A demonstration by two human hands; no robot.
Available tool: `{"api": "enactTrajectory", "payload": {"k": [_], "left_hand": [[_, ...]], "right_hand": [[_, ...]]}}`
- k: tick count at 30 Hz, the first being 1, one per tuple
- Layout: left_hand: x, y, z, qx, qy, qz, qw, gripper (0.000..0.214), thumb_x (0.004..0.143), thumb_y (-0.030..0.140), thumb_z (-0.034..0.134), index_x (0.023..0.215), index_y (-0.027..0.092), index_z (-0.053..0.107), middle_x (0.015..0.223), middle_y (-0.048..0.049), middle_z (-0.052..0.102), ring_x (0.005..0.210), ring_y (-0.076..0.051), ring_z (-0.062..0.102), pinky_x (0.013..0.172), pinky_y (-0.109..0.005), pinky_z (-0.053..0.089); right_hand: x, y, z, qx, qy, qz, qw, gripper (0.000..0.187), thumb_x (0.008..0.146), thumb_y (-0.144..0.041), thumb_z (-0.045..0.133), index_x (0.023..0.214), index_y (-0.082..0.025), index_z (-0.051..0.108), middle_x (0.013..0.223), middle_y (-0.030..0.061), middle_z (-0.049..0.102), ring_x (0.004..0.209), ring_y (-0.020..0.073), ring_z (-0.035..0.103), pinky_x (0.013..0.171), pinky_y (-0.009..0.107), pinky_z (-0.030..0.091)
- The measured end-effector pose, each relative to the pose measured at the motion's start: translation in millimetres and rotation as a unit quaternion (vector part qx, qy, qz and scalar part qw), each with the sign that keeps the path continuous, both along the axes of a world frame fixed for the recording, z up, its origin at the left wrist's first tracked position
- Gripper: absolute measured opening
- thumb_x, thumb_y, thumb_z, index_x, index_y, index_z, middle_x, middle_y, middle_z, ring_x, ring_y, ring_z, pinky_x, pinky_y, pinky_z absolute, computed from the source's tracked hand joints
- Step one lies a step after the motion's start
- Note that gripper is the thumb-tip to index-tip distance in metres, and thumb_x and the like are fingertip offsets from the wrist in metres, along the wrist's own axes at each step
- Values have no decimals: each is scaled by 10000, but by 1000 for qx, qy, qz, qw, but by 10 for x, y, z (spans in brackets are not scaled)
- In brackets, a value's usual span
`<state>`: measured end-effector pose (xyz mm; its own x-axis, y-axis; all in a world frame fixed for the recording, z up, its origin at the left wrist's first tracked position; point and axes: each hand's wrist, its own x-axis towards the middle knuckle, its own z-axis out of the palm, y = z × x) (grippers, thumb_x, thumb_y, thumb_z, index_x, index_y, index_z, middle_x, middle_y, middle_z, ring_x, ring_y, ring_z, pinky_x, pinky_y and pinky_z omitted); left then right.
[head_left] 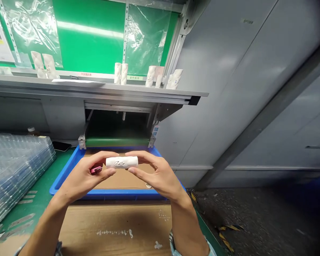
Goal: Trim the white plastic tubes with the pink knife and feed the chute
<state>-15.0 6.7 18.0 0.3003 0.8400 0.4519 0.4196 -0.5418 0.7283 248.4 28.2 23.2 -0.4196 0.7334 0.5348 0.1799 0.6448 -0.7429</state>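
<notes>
Held level between my two hands is a short white tube (122, 162) with embossed script lettering on its side. My left hand (88, 174) pinches its left end between thumb and fingers. A small pink and black object (96, 170) also sits in the left hand; its kind is unclear. The fingers and thumb of my right hand (157, 174) grip the tube's right end. Beneath both hands lies a blue tray (122, 194) lined with brown cardboard. A small whitish round piece (148, 185) rests in it near the right hand.
Behind the tray is a conveyor with a green belt (117, 142) and a white piece (124, 116) on it. Several white tubes (121, 74) stand on the shelf (96, 90) above. Stacked clear plastic trays (18, 170) and a phone (61, 146) lie left; cardboard (114, 227) covers the front.
</notes>
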Motion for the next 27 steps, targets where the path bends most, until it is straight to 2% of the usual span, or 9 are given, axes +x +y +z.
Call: {"api": "enactTrajectory", "payload": {"k": [3, 6, 11, 18, 27], "left_hand": [[27, -1, -16, 3, 7, 2, 1000, 426, 981, 531, 728, 1286, 238, 782, 897, -26, 764, 690, -161, 612, 585, -245, 430], [44, -14, -24, 20, 13, 10, 1000, 413, 973, 522, 739, 1279, 250, 793, 834, -10, 752, 625, -148, 571, 558, -240, 424], [62, -27, -35, 63, 7, 16, 998, 338, 969, 457, 766, 1267, 304, 810, 959, -2, 829, 692, -152, 672, 614, -212, 497], [66, -32, -68, 98, -3, 35, 995, 343, 940, 427, 809, 1263, 311, 824, 1087, -27, 853, 860, -211, 769, 663, -230, 526], [63, -59, -8, 100, 14, 19, 995, 317, 987, 443, 755, 1255, 285, 816, 976, -12, 823, 696, -151, 672, 609, -218, 490]], "right_hand": [[36, 11, -4, -15, 8, 12, 1000, 327, 965, -361, 840, 1277, -278, 789, 1126, 12, 852, 994, 206, 827, 972, 346, 678], [48, 20, -9, -14, 16, 24, 999, 349, 958, -364, 852, 1290, -276, 790, 1159, 18, 849, 1017, 205, 828, 979, 346, 681], [47, 8, -15, 12, 26, 40, 999, 339, 975, -335, 837, 1308, -279, 795, 1250, 25, 837, 1101, 204, 812, 1039, 347, 665], [38, -34, -3, -22, 49, 57, 997, 400, 953, -322, 862, 1346, -292, 792, 1272, 20, 833, 1081, 199, 816, 1005, 330, 677], [29, -46, -8, 12, 30, 45, 998, 364, 977, -296, 842, 1338, -272, 797, 1258, 31, 832, 1112, 201, 790, 999, 313, 651]]}}
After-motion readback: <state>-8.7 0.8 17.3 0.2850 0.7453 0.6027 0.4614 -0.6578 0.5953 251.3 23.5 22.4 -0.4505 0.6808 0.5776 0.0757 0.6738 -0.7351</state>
